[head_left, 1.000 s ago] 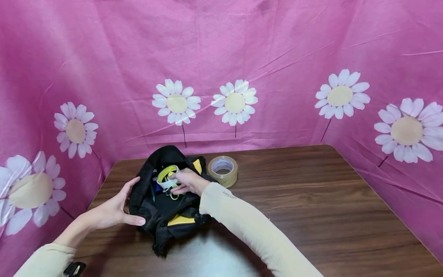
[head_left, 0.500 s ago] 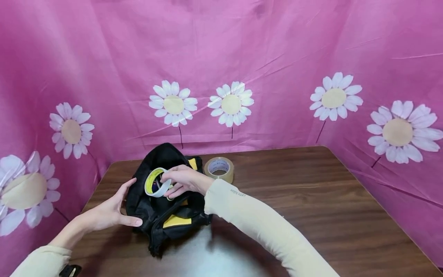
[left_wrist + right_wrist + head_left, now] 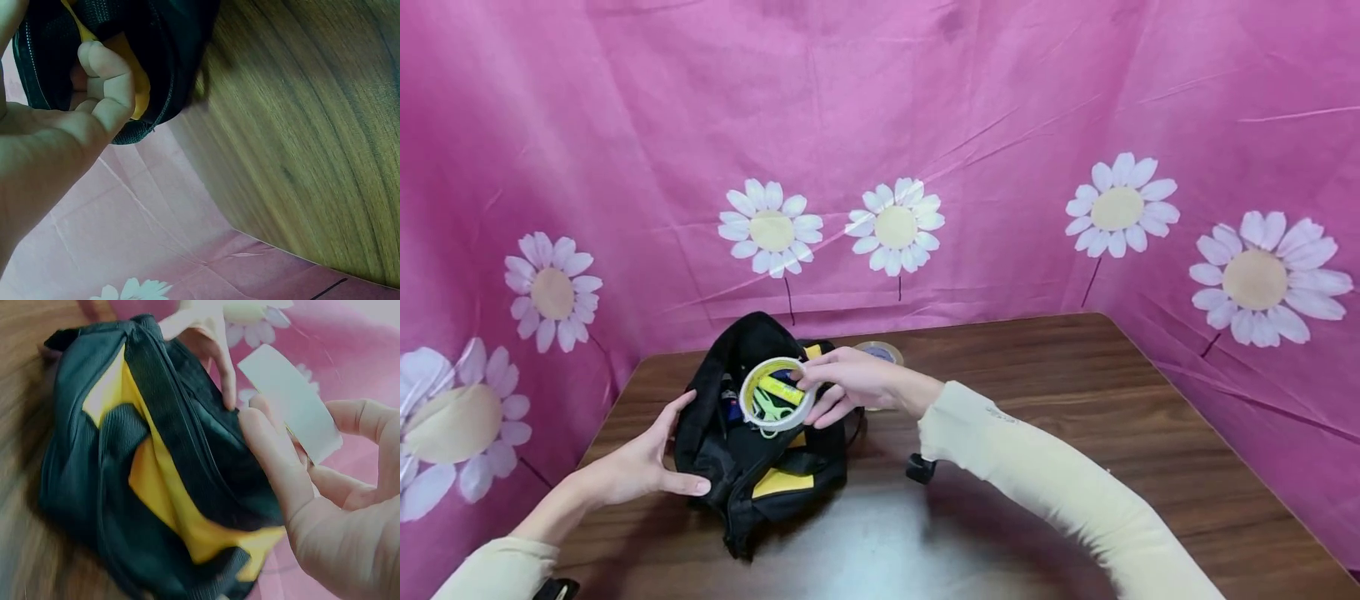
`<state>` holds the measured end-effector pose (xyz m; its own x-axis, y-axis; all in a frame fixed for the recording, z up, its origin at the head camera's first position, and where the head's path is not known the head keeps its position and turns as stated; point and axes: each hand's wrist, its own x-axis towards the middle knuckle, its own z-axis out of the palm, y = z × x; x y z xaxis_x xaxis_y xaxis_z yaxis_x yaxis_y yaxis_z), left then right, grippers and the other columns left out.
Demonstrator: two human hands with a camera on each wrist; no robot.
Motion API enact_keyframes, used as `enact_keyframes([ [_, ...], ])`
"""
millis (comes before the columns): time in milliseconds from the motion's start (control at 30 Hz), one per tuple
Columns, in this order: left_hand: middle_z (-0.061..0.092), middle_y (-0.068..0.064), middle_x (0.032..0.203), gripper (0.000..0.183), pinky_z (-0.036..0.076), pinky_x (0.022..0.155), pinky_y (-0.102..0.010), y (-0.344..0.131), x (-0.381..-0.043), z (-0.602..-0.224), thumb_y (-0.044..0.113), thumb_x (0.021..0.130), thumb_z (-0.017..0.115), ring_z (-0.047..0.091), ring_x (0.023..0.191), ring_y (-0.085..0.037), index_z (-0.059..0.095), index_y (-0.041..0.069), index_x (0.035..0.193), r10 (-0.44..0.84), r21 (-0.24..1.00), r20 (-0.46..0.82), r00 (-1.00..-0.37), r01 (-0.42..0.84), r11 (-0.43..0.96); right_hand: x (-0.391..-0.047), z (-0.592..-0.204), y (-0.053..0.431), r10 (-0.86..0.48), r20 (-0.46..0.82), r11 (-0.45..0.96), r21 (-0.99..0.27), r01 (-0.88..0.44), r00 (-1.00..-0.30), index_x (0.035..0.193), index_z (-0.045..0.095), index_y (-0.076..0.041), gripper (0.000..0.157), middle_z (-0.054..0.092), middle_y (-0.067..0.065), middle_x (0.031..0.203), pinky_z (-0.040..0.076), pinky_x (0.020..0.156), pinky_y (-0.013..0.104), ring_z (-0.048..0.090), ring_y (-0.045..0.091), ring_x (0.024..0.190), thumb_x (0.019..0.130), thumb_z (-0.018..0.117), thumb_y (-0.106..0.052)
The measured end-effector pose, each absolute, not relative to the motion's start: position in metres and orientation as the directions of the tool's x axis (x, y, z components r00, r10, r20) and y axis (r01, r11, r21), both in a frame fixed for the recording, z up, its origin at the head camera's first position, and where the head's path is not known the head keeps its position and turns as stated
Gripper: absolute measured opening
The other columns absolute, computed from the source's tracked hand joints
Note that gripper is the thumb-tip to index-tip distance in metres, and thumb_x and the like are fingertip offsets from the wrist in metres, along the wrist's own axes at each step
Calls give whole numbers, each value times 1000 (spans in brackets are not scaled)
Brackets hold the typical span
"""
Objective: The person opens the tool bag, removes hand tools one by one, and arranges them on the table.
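Observation:
A black bag with yellow panels (image 3: 760, 467) stands on the table, its mouth open. My left hand (image 3: 625, 467) holds the bag's left side, thumb toward the front; its bent fingers (image 3: 109, 75) show at the bag's edge in the left wrist view. Over the mouth, my right hand (image 3: 861, 379) pinches a white roll of tape (image 3: 294, 400) with a yellow inner ring. Through that ring, green-handled scissors (image 3: 769, 407) and a yellow stick-shaped item (image 3: 781, 389) are visible in the bag. A dark blue item (image 3: 730, 404) lies left of the roll.
Behind my right hand, a roll of clear packing tape (image 3: 883, 350) lies partly hidden on the wooden table (image 3: 1060, 417). Pink cloth with white daisies (image 3: 1000, 250) hangs behind the table and along both sides.
My right hand has lifted the white tape roll out of the bag's depth and moved it to the right. The left hand keeps its place on the bag.

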<state>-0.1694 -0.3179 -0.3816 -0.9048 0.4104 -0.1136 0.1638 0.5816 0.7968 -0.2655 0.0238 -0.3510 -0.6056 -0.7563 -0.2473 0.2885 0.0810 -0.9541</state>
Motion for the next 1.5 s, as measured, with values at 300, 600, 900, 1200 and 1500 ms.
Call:
enact_keyframes([
  [300, 40, -31, 138, 124, 43, 90, -17, -312, -180, -381, 15, 79, 88, 46, 122, -40, -6, 2, 159, 457, 817, -106, -883, 185, 546, -281, -354, 80, -717, -261, 106, -957, 269, -646, 136, 52, 10, 45, 64, 26, 114, 57, 80, 50, 73, 27, 79, 99, 58, -15],
  [600, 36, -32, 144, 124, 40, 90, -14, -314, -180, -377, 16, 79, 89, 40, 129, -44, -5, 3, 159, 438, 805, -118, -891, 172, 568, -292, -351, 120, -721, -244, 108, -964, 243, -648, 151, 42, 1, 60, 65, 22, 110, 54, 85, 56, 73, 30, 81, 96, 60, -12],
  [900, 28, -33, 151, 125, 38, 90, -12, -316, -178, -372, 17, 79, 89, 33, 134, -46, -7, 4, 159, 438, 800, -154, -886, 148, 581, -309, -368, 163, -639, -250, 71, -961, 268, -727, 149, 37, 3, 58, 64, 21, 113, 50, 89, 59, 73, 33, 81, 97, 60, -11],
  [1200, 34, -33, 145, 126, 37, 91, -12, -312, -176, -374, 15, 78, 90, 38, 130, -43, -6, 4, 160, 426, 813, -107, -898, 168, 558, -333, -403, 201, -478, -237, 3, -963, 268, -846, 154, 29, 5, 54, 53, 15, 118, 57, 83, 46, 72, 30, 81, 105, 46, -9],
  [1500, 36, -33, 143, 126, 38, 92, -12, -311, -173, -376, 14, 77, 90, 39, 128, -43, -5, 3, 159, 426, 818, -104, -898, 167, 551, -341, -440, 224, -388, -310, 81, -950, 303, -868, 154, 29, 7, 59, 56, 24, 120, 59, 77, 37, 73, 23, 78, 104, 52, -13],
])
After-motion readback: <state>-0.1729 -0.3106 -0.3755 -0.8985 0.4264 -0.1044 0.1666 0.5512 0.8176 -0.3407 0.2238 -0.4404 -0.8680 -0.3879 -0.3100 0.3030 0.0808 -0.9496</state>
